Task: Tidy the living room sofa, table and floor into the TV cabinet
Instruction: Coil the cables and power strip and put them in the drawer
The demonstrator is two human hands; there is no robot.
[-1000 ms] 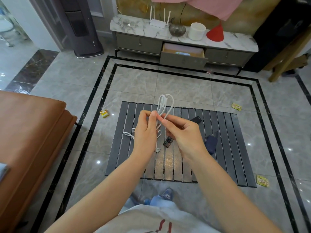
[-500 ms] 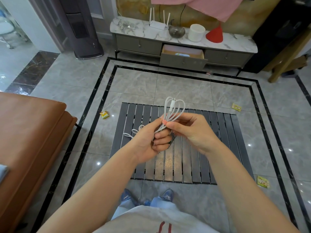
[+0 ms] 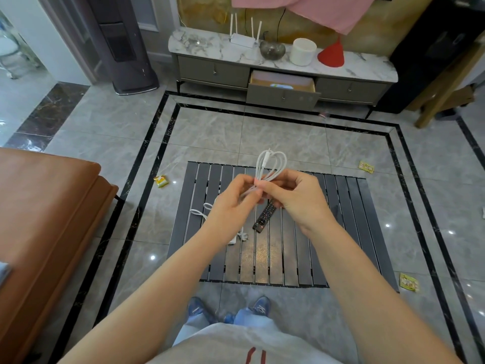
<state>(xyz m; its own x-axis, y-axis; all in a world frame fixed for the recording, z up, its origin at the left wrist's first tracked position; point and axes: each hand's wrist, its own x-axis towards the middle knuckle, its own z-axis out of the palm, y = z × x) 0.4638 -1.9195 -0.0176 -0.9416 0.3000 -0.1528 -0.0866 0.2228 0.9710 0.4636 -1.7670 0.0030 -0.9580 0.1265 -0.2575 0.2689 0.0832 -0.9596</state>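
Observation:
Above the dark slatted table [image 3: 341, 232], both hands hold a white cable [image 3: 271, 164] folded into loops. My right hand [image 3: 296, 198] pinches the bundle just below the loops. My left hand [image 3: 233, 206] grips the strands lower down, and the loose end trails to the table on the left, where a white plug lies. A black remote [image 3: 265, 216] lies on the table under my hands. The TV cabinet [image 3: 283, 74] stands at the far wall with its middle drawer [image 3: 282, 88] pulled open.
An orange sofa [image 3: 44, 219] fills the left side. Yellow snack packets lie on the floor at left [image 3: 160, 181], far right [image 3: 366, 166] and near right [image 3: 408, 282]. On the cabinet top stand a router, a bowl, a white cup and a red cone.
The loops have gathered into a tighter bundle and my hands have closed together around it. The remote has come into view beneath them.

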